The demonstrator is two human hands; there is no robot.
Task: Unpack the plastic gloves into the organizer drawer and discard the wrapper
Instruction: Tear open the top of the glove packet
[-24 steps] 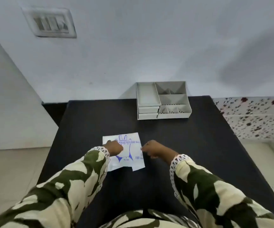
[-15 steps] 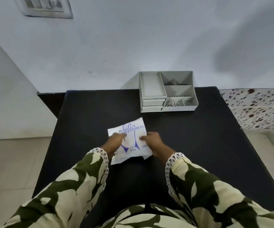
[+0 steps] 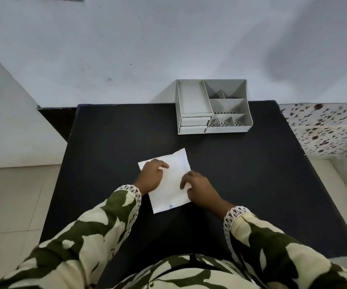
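Note:
The glove packet [image 3: 173, 191], a flat white plastic wrapper, lies on the black table [image 3: 252, 176] in front of me. Its plain side faces up, with a few blue letters at its near edge. My left hand [image 3: 150, 176] grips its far-left corner. My right hand [image 3: 199, 187] holds its right edge with bent fingers. The grey organizer [image 3: 229, 129] stands at the back of the table against the wall. Its two small drawers [image 3: 194, 121] at the front left are both shut.
The organizer's top has several open compartments, all without contents. A white wall runs behind the table. Tiled floor shows on the left, and a speckled tile ledge [image 3: 325, 130] stands on the right.
The packet has been turned over, so the blue printed side now faces down. Both hands stayed on it. The camera tilted further down.

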